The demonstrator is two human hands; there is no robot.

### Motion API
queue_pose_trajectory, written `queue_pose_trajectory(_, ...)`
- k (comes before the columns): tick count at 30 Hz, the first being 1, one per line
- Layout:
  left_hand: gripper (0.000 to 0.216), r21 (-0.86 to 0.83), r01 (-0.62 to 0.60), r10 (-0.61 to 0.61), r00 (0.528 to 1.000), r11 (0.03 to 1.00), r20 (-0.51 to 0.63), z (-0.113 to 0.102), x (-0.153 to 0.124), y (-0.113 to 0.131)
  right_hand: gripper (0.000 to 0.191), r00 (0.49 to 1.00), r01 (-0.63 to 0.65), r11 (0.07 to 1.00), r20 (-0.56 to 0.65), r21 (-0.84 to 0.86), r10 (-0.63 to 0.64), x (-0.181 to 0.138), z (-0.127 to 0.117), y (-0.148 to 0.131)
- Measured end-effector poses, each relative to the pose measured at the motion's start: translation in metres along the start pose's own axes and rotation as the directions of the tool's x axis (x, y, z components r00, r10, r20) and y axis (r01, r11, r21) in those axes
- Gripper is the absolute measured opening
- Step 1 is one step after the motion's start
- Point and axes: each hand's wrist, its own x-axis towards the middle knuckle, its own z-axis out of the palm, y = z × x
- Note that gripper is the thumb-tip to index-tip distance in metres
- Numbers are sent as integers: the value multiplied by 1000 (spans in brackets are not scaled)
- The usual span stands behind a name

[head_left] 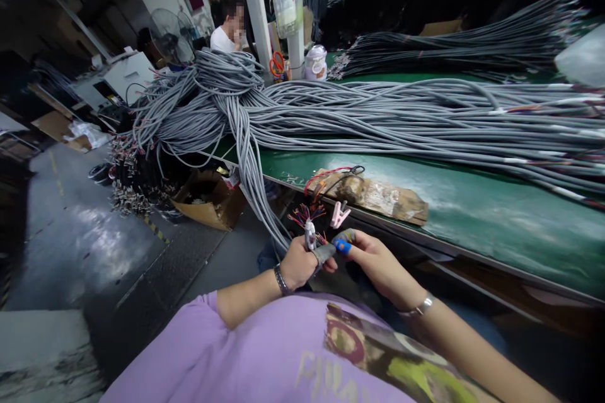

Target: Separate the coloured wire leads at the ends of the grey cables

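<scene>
My left hand [300, 261] is closed round the end of a grey cable [265, 201] that hangs from the bench; its stripped red, blue and white wire ends [309, 214] fan out above my fist. My right hand [373, 258] meets it, thumb and forefinger, capped in grey and blue finger guards, pinched at the same wire ends. A pink clip [339, 214] hangs just above both hands. A huge pile of long grey cables [378, 113] lies across the green bench [472, 201].
A worn cardboard pad [382, 195] is taped to the bench edge. An open cardboard box [208, 201] sits on the floor to the left. A white post [255, 6] with orange scissors [277, 64] stands behind the pile. Another person [227, 31] sits far back by fans.
</scene>
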Motion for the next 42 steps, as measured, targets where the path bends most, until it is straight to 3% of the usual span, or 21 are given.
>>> queue_pose_trajectory(4, 48, 70, 31, -39, 992, 997, 121, -5, -1, -1, 30, 993, 52, 996, 112, -68, -44, 4, 6, -6)
queue_pose_trajectory(7, 47, 83, 37, -46, 993, 996, 111, -8, -1, -6, 28, 981, 78, 987, 186, -138, -52, 8, 7, -6)
queue_pose_trajectory(14, 50, -21, -47, 46, 998, 999, -39, -7, -1, -12, 33, 992, 117, 967, -26, -228, -126, 15, 2, 6)
queue_pose_trajectory(26, 51, -95, -59, 48, 992, 994, -115, -7, 3, -14, 42, 989, 40, 994, -137, -106, -55, 12, 8, 4)
queue_pose_trajectory(32, 50, -39, -41, 38, 996, 998, -86, -6, -1, -10, 36, 997, 23, 996, -71, -85, -29, 12, 5, 5)
queue_pose_trajectory(38, 44, 13, -38, 38, 999, 999, -15, -6, -3, -11, 31, 995, -20, 1000, 95, 19, 18, 13, 13, 1)
queue_pose_trajectory(42, 45, 15, -46, 46, 999, 999, -21, -6, -3, -12, 33, 998, -23, 999, 60, 45, 21, 13, 18, -1)
